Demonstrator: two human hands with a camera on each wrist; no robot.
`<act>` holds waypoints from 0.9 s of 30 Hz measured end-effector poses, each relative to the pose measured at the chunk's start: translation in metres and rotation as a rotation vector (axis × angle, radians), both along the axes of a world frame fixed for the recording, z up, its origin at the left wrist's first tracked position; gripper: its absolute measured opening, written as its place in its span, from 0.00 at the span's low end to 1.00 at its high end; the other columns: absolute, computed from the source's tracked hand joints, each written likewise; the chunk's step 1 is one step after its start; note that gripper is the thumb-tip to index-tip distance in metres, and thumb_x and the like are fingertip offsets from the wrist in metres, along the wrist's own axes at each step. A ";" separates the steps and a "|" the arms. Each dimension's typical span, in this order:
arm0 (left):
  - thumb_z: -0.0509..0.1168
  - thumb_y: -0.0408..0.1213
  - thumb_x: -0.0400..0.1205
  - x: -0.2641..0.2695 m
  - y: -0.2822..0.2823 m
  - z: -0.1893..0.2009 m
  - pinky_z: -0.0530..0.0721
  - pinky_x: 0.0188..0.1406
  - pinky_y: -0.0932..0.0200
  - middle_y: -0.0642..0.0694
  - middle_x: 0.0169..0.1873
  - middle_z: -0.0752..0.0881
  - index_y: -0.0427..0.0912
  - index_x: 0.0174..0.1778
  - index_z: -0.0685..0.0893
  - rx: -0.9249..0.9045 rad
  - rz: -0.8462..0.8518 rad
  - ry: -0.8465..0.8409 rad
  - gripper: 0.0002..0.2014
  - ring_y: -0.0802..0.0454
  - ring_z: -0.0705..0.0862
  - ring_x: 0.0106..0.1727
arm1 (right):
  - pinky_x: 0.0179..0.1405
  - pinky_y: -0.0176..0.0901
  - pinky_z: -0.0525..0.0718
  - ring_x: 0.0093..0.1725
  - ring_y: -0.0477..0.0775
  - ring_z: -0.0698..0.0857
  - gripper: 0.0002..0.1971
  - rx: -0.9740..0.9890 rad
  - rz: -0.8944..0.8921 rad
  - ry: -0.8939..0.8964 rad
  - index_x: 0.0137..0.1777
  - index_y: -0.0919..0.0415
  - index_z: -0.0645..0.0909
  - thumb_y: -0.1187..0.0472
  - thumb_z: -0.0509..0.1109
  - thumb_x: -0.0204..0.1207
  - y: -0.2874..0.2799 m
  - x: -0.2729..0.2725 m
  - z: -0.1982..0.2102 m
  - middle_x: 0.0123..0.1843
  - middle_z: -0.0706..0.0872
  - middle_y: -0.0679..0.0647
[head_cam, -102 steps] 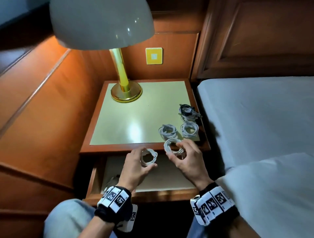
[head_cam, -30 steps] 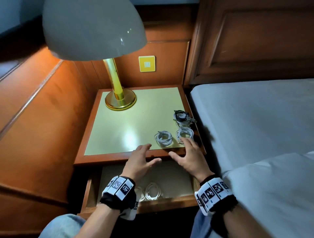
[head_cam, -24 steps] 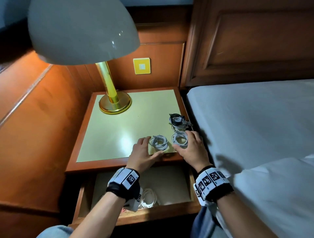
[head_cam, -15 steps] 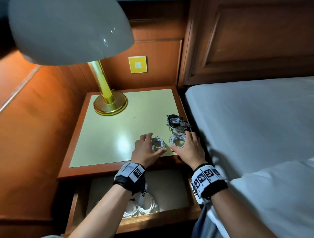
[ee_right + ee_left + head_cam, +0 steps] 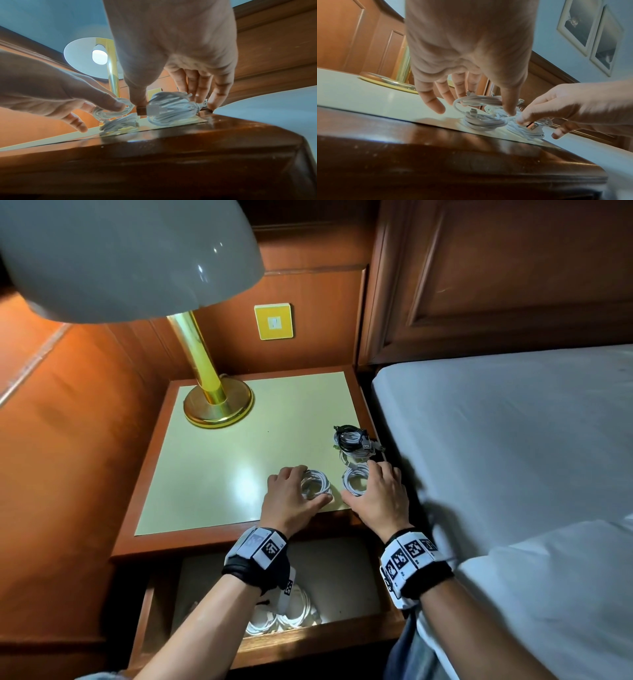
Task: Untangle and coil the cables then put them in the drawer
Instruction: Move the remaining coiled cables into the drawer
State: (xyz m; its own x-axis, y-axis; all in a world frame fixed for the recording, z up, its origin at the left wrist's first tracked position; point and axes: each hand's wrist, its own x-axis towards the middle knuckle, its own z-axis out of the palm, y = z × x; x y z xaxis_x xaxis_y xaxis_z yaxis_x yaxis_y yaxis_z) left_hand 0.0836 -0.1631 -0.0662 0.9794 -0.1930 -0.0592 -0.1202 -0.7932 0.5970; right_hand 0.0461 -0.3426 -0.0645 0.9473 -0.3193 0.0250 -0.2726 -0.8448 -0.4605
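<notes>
Now both hands: left hand point(image 5: 291, 501) pinching left coil point(image 5: 317, 487), right hand point(image 5: 380, 498) pinching right coil point(image 5: 354, 482).

Left hand point(image 5: 467, 44) fills the top of the shot, fingers point(image 5: 431, 101) reaching down and thumb planted on a white coiled cable point(image 5: 481, 116) near the counter's point(image 5: 368, 94) front edge. Just beside it, touching, a second white coil point(image 5: 529, 129), the right hand point(image 5: 573, 108) pinching it by its plug. The brass lamp base point(image 5: 390, 82) sits toward the back.
</notes>
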 end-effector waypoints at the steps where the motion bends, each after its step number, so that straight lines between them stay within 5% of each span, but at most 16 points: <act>1: 0.76 0.58 0.74 0.000 0.001 0.001 0.75 0.67 0.51 0.46 0.68 0.79 0.48 0.75 0.76 -0.008 0.000 -0.001 0.35 0.43 0.72 0.71 | 0.62 0.57 0.81 0.68 0.64 0.75 0.34 0.013 0.000 -0.013 0.68 0.60 0.77 0.40 0.77 0.69 0.000 0.000 0.000 0.67 0.80 0.59; 12: 0.79 0.53 0.73 -0.012 0.012 0.011 0.77 0.70 0.55 0.44 0.68 0.80 0.43 0.75 0.77 -0.152 0.002 -0.061 0.37 0.47 0.79 0.69 | 0.63 0.51 0.80 0.65 0.64 0.79 0.31 0.200 -0.016 -0.157 0.67 0.61 0.80 0.48 0.82 0.67 -0.001 -0.015 0.014 0.64 0.82 0.60; 17: 0.80 0.49 0.74 -0.039 0.030 0.016 0.74 0.69 0.63 0.44 0.66 0.81 0.41 0.75 0.78 -0.190 -0.021 -0.115 0.35 0.49 0.81 0.68 | 0.61 0.33 0.71 0.65 0.60 0.82 0.33 0.250 0.024 -0.248 0.70 0.63 0.81 0.50 0.84 0.68 0.008 -0.039 0.026 0.64 0.83 0.59; 21: 0.81 0.51 0.73 -0.073 0.047 0.014 0.71 0.62 0.71 0.46 0.64 0.81 0.41 0.75 0.78 -0.194 -0.053 -0.102 0.37 0.55 0.80 0.63 | 0.66 0.34 0.75 0.65 0.53 0.83 0.34 0.324 0.089 -0.186 0.71 0.61 0.80 0.48 0.84 0.68 0.018 -0.070 0.026 0.66 0.83 0.55; 27: 0.81 0.51 0.72 -0.119 0.062 -0.020 0.71 0.67 0.69 0.47 0.64 0.81 0.42 0.74 0.80 -0.144 -0.076 -0.028 0.36 0.54 0.80 0.65 | 0.65 0.36 0.77 0.64 0.53 0.83 0.35 0.327 0.183 0.029 0.71 0.61 0.79 0.47 0.84 0.66 0.036 -0.109 -0.004 0.64 0.81 0.53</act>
